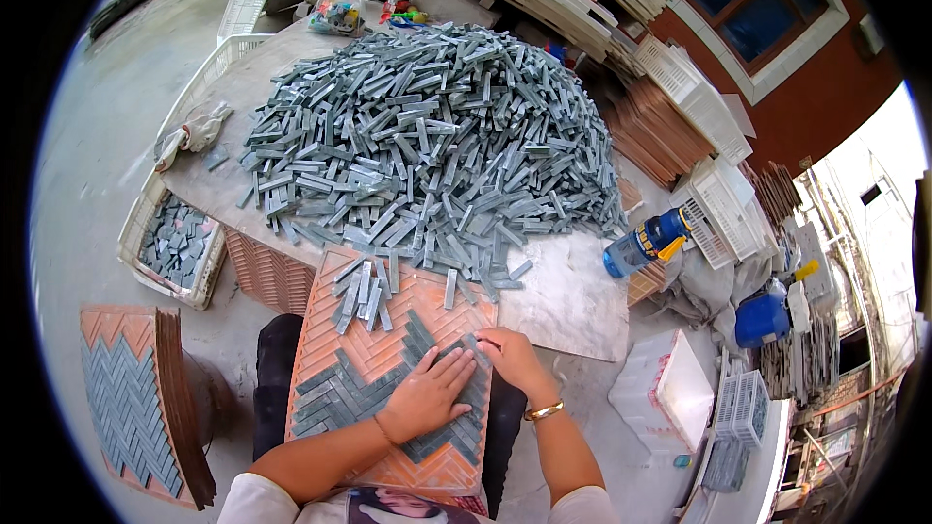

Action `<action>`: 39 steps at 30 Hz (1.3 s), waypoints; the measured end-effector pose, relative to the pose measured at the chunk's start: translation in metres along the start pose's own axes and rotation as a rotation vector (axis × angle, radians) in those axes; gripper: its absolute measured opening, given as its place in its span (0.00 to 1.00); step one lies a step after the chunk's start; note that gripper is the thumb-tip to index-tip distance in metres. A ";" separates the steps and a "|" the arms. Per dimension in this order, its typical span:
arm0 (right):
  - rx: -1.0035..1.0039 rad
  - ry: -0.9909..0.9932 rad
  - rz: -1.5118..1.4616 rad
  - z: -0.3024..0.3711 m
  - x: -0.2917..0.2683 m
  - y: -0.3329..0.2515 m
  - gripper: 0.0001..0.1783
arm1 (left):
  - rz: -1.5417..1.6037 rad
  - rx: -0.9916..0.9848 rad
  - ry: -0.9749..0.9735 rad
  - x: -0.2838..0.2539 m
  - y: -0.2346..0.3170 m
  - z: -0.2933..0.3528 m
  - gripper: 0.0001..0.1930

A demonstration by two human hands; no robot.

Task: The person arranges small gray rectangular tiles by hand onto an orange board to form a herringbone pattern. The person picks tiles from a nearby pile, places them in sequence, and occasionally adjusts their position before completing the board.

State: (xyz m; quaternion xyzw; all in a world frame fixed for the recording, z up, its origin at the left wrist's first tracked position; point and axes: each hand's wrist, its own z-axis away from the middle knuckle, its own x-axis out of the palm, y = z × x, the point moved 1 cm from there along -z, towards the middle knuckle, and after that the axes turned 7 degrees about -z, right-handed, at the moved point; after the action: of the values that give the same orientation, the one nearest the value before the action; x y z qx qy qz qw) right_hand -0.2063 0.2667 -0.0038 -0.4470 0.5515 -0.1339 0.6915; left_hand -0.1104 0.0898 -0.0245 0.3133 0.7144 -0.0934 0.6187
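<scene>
The heap (437, 136) lay beyond your tray (316, 335), probably stiff, best held by its edges. Your left hand (427, 398) spread flat over the strips (354, 398) in it; your right hand (515, 359) curled just beside, its hold impossible to tell. Each strip seemed light, brittle, best pinched mid-length.

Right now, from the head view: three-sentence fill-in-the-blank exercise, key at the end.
1. The left hand rests on gray strips in a template colored ____.
2. A gold bracelet circles the ____ wrist.
3. The template stack topped with laid strips stands on that template's ____ side.
Missing words: orange; right; left.
</scene>
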 end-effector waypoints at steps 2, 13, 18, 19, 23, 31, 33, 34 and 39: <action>-0.048 0.050 0.041 0.003 0.003 -0.003 0.11 | -0.007 0.003 -0.002 -0.001 0.000 0.000 0.35; -0.058 0.108 0.163 0.011 0.012 -0.011 0.07 | 0.097 -0.016 0.032 0.002 -0.007 -0.001 0.31; 0.096 0.069 -0.002 0.002 -0.003 -0.010 0.08 | 0.134 -0.184 0.086 -0.014 -0.027 0.002 0.28; 0.030 0.117 0.004 0.000 -0.005 -0.005 0.09 | 0.124 -0.180 0.090 -0.016 -0.029 0.003 0.29; -0.105 0.105 -0.010 -0.017 -0.007 -0.012 0.09 | 0.101 -0.161 0.076 -0.017 -0.027 0.012 0.29; 0.225 -0.059 0.085 0.000 0.004 -0.021 0.11 | 0.077 -0.116 0.051 -0.012 -0.016 0.025 0.28; 0.189 0.065 0.109 0.012 0.013 -0.020 0.11 | 0.059 -0.116 0.043 -0.012 -0.015 0.024 0.28; 0.170 0.125 0.108 0.017 0.019 -0.019 0.12 | 0.050 -0.115 0.038 -0.012 -0.015 0.024 0.28; 0.016 0.241 0.284 0.032 0.030 -0.032 0.14 | 0.052 -0.115 0.052 -0.012 -0.015 0.026 0.28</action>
State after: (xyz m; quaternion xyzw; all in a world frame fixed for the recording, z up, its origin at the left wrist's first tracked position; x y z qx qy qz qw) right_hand -0.1576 0.2431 0.0010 -0.3398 0.6867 -0.0918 0.6361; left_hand -0.0974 0.0604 -0.0226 0.2979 0.7260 -0.0279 0.6192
